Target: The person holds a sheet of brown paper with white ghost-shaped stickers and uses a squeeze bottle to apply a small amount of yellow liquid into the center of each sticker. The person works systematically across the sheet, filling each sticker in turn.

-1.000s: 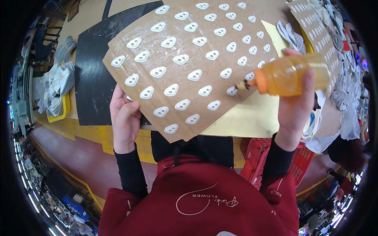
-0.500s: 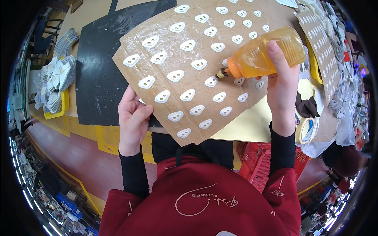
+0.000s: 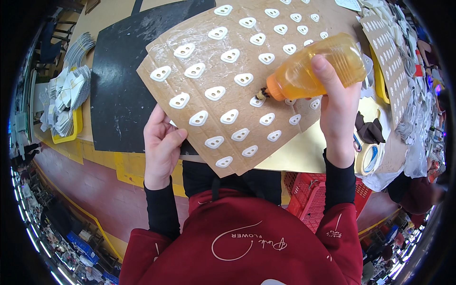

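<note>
The right hand (image 3: 338, 105) is tilting an amber bottle (image 3: 323, 66) over a brown sheet (image 3: 240, 99).
Its fingers are wrapping the bottle, its nozzle (image 3: 261, 94) meeting a white piece (image 3: 256, 104) between both hands; the left hand (image 3: 163, 143) is pinching the sheet's edge.

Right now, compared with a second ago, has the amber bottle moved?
Yes, the amber bottle has moved left, farther from the tape roll.

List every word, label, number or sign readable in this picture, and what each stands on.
Dark red top: white script and capitals, upside down; I won't copy the wording.
Its right sleeve: white marks too small to read.
White card, top edge: any markings too small to read.
Squeeze bottle: no lettering I can make out.
</note>
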Demonstrator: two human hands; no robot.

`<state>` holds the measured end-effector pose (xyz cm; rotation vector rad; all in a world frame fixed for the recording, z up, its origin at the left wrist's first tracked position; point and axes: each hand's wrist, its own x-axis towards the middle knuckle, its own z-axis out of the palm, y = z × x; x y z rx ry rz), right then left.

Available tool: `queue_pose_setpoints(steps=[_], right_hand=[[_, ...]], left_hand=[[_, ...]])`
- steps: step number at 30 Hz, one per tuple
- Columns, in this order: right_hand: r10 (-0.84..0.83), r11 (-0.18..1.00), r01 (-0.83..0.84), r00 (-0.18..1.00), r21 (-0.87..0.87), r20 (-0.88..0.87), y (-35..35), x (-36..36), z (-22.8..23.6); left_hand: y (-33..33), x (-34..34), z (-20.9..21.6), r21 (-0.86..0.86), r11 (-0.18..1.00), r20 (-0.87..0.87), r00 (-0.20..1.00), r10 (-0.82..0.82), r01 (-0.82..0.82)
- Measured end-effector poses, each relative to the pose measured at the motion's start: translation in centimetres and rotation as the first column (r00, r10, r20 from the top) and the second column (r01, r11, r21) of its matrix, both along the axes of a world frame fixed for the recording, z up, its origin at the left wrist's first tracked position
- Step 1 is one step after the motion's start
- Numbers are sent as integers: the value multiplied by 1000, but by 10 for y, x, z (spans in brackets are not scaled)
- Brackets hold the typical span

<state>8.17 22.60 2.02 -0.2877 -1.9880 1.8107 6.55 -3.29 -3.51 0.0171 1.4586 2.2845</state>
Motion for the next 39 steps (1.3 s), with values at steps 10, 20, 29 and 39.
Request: queue_pose_setpoints(steps=[10, 20, 29, 39], right_hand=[[73, 588, -30, 997, -808, 16, 17, 5, 7], [-189, 724, 150, 982, -673, 15, 23, 36, 4], [-64, 915, 62, 998, -398, 8, -1, 33, -10], [-78, 909, 78, 997, -410, 17, -6, 36, -8]], left_hand=[[0, -1, 0, -29, 999, -25, 999, -27, 26], [-2, 5, 9, -10, 989, 8, 989, -150, 151], [-4, 46, 23, -31, 982, -128, 973, -191, 189], [-5, 56, 26, -7, 977, -206, 955, -211, 215]])
